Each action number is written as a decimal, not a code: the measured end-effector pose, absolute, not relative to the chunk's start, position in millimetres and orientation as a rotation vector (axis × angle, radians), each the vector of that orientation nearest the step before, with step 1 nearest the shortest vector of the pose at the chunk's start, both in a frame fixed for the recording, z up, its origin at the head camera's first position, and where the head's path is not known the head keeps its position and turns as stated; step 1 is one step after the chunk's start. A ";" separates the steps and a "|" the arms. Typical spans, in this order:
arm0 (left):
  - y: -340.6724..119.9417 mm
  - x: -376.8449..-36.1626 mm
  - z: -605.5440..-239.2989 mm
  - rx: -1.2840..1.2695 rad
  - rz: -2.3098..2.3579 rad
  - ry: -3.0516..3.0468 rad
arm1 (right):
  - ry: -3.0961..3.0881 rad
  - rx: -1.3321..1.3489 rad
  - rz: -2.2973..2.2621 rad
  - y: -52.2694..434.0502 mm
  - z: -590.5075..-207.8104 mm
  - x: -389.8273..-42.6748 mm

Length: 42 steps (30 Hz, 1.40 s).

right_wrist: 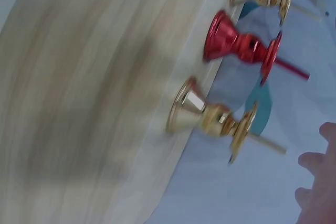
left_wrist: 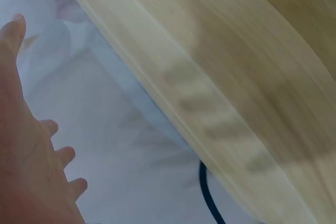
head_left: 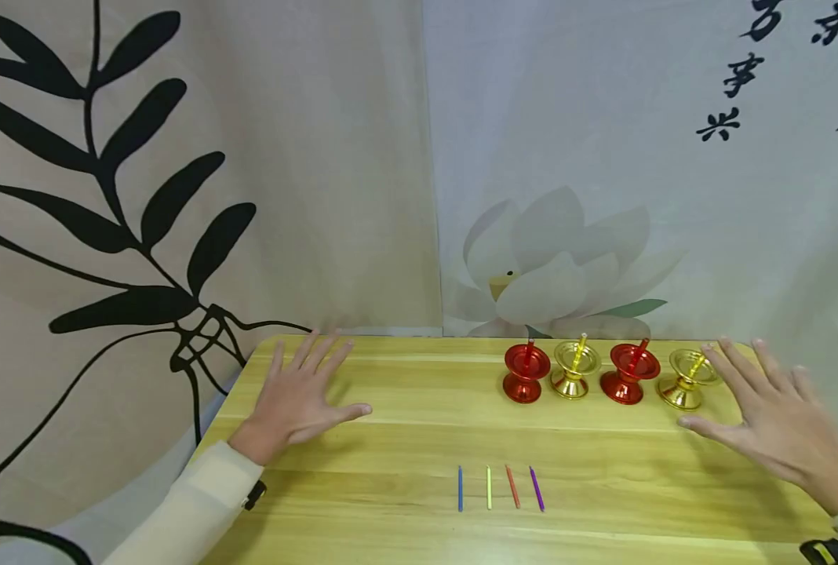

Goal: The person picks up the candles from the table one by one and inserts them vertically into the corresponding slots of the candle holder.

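My left hand (head_left: pixel 296 402), fingers spread, is held over the left back part of the table with nothing in its grasp. Fingers also spread, my right hand (head_left: pixel 779 416) is at the right, its fingertips overlapping the edge of a gold candle holder (head_left: pixel 683 383). To the left of that stand a red candle holder (head_left: pixel 627 375), another gold one (head_left: pixel 572 373) and another red one (head_left: pixel 523 375). Each holds a slim upright stick of matching colour. Toward the front lie thin candle-like sticks: blue (head_left: pixel 460 488), pale yellow (head_left: pixel 489 488), orange-red (head_left: pixel 513 486) and purple (head_left: pixel 537 490).
The wooden table (head_left: pixel 391 439) ends at a back edge just behind the holders. A curtain (head_left: pixel 334 157) with leaf, lotus and character prints hangs behind it. In the left wrist view the table edge (left_wrist: pixel 142 85) runs diagonally beside the hand.
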<state>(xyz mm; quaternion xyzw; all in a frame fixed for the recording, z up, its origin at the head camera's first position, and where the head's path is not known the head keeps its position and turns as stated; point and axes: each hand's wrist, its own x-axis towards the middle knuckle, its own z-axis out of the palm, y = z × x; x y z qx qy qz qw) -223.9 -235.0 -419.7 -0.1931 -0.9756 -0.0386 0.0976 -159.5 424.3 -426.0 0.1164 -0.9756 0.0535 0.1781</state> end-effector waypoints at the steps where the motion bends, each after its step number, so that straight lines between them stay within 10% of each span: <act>1: -232.1 -222.1 -419.1 -0.582 -0.123 -2.881 | -2.748 0.347 0.148 419.9 -425.9 -159.0; 42: -87.7 -253.4 -440.7 -0.959 -0.578 -2.871 | -2.724 0.877 0.536 250.2 -459.5 -153.7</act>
